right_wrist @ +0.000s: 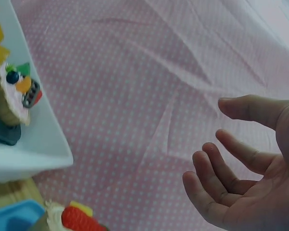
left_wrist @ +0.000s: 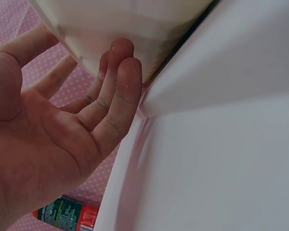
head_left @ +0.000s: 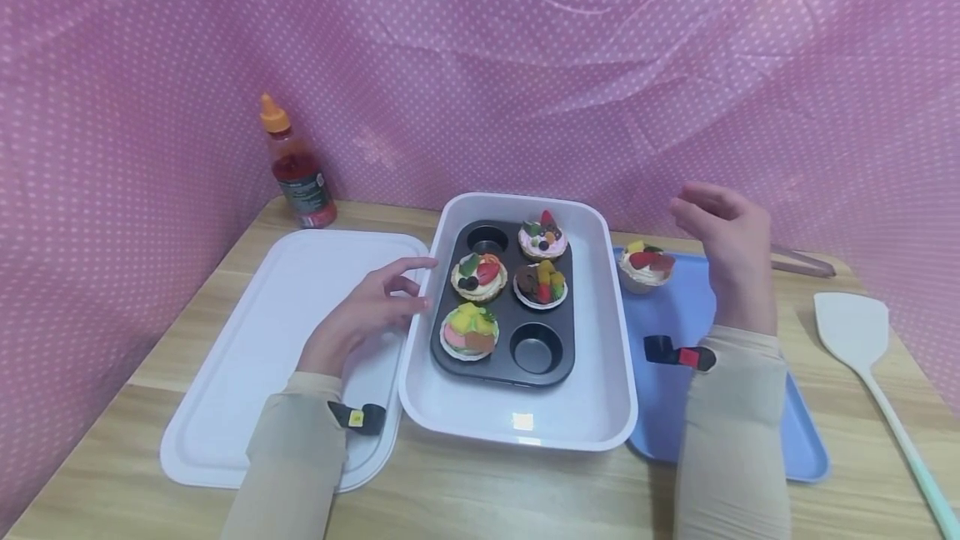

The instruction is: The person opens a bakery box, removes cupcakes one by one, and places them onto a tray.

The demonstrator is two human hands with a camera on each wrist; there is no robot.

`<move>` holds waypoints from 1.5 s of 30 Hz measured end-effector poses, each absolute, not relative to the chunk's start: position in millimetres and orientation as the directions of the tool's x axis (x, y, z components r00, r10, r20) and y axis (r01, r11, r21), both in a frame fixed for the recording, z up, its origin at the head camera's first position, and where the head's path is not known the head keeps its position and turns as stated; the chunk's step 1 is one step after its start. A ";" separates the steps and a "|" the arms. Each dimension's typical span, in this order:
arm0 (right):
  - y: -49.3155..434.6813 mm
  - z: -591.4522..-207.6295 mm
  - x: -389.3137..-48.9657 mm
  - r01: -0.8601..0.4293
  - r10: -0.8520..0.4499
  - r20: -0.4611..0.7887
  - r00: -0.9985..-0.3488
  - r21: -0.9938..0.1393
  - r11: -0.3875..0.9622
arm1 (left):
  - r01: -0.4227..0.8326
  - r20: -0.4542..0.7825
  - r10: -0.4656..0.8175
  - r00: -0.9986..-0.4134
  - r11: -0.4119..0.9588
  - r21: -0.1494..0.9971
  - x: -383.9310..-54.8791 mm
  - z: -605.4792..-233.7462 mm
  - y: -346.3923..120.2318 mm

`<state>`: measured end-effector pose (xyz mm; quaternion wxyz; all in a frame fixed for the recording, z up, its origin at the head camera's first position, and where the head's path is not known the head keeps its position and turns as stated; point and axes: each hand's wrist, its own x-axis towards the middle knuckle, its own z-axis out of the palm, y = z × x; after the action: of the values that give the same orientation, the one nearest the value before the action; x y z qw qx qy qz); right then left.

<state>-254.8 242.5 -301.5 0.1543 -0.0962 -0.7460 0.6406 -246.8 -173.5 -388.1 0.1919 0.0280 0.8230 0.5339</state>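
The left hand (head_left: 375,302) is reaching to the left wall of the white bin (head_left: 603,432), its thumb and fingers bent loosely and standing apart in a fairly wide grip. Its fingertips are lying at the bin's outer side; whether they are pressing on it, I cannot tell. The right hand (head_left: 723,236) is hovering over the back of the blue tray (head_left: 660,415), its fingers curving softly and its thumb standing away from them, leaving a wide, empty grip.

Inside the bin, a dark tin (head_left: 508,332) is lying flat, its 6 cups running in 2 columns of 3. 4 cakes are sitting in it: the pink cake (head_left: 543,242) is filling the back-right cup, the chocolate cake (head_left: 540,284) the middle-right, the strawberry cake (head_left: 478,277) the middle-left and the yellow-topped cake (head_left: 469,332) the front-left. The other 2 cups are showing their dark insides.

A 5th cake (head_left: 645,269) is standing upright at the back-left corner of the blue tray, just beside the bin and near the right hand.

The white tray (head_left: 262,357) is lying left of the bin, with the left forearm crossing above it. A sauce bottle (head_left: 303,182) is standing behind that tray. A spatula (head_left: 855,332) is resting on the wooden table (head_left: 495,498) at the far right. Pink dotted cloth (head_left: 450,65) is hanging behind everything.
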 end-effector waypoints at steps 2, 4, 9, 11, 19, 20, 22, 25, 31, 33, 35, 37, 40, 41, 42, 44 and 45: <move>236.7 -298.4 -255.0 -0.081 0.329 0.124 -0.936 -0.987 0.141 | -0.160 -0.285 0.252 -0.925 0.423 0.892 -246.5 -388.5 -174.2; 230.5 -295.8 -255.6 -0.089 0.307 0.129 -0.943 -0.986 0.142 | -0.162 -0.288 0.245 -0.926 0.430 0.888 -246.0 -388.6 -174.4; 211.3 -295.1 -259.8 -0.053 0.242 0.115 -0.963 -0.967 0.250 | -0.153 -0.281 0.250 -0.927 0.433 0.889 -246.1 -388.9 -174.5; 202.4 -296.2 -261.3 -0.035 0.221 0.107 -0.969 -0.952 0.305 | -0.153 -0.276 0.261 -0.925 0.409 0.900 -246.5 -389.0 -174.4; 169.6 -292.8 -266.8 0.008 0.146 0.056 -0.988 -0.913 0.407 | -0.164 -0.273 0.272 -0.923 0.366 0.916 -247.1 -388.1 -174.1; 165.6 -292.7 -267.9 0.012 0.135 0.047 -0.990 -0.913 0.408 | -0.164 -0.273 0.273 -0.922 0.362 0.917 -247.2 -388.1 -174.0; 157.4 -293.8 -270.3 0.012 0.112 0.039 -0.993 -0.904 0.427 | -0.166 -0.276 0.273 -0.922 0.363 0.917 -247.4 -388.2 -174.1; 145.3 -298.4 -276.1 0.007 0.080 0.033 -0.996 -0.891 0.454 | -0.169 -0.279 0.270 -0.922 0.367 0.915 -247.6 -388.4 -174.3; 126.5 -310.9 -288.1 0.024 0.080 0.017 -0.997 -0.876 0.482 | -0.166 -0.269 0.268 -0.925 0.349 0.922 -247.3 -389.8 -174.0; 122.8 -315.3 -290.9 0.026 0.093 0.020 -0.995 -0.882 0.471 | -0.166 -0.264 0.274 -0.925 0.335 0.927 -247.1 -390.2 -173.6; 120.1 -319.6 -293.0 0.026 0.107 0.027 -0.994 -0.888 0.459 | -0.168 -0.265 0.276 -0.924 0.327 0.930 -246.8 -389.9 -173.0; 118.0 -323.6 -294.5 0.023 0.114 0.033 -0.993 -0.891 0.453 | -0.170 -0.265 0.277 -0.924 0.324 0.931 -246.6 -389.2 -172.8; 115.3 -329.5 -295.8 0.027 0.118 0.028 -0.993 -0.896 0.444 | -0.171 -0.266 0.270 -0.925 0.330 0.928 -246.0 -388.1 -173.2; 114.5 -331.3 -296.1 0.032 0.121 0.025 -0.992 -0.895 0.444 | -0.170 -0.265 0.270 -0.926 0.330 0.929 -246.0 -387.9 -173.4; 114.0 -332.9 -296.7 0.033 0.124 0.025 -0.992 -0.896 0.443 | -0.166 -0.261 0.274 -0.925 0.326 0.931 -246.1 -388.5 -173.8; 113.3 -336.5 -298.1 0.042 0.135 0.021 -0.991 -0.896 0.442 | -0.162 -0.257 0.275 -0.926 0.324 0.932 -245.9 -389.0 -174.3; 113.1 -338.2 -298.6 0.046 0.138 0.017 -0.990 -0.895 0.444 | -0.161 -0.255 0.276 -0.927 0.322 0.933 -245.8 -389.1 -174.5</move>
<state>-298.6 113.1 -338.2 0.0438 -0.0543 -0.8486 0.5243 -245.8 -174.5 -389.1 0.1878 0.0362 0.7911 0.5810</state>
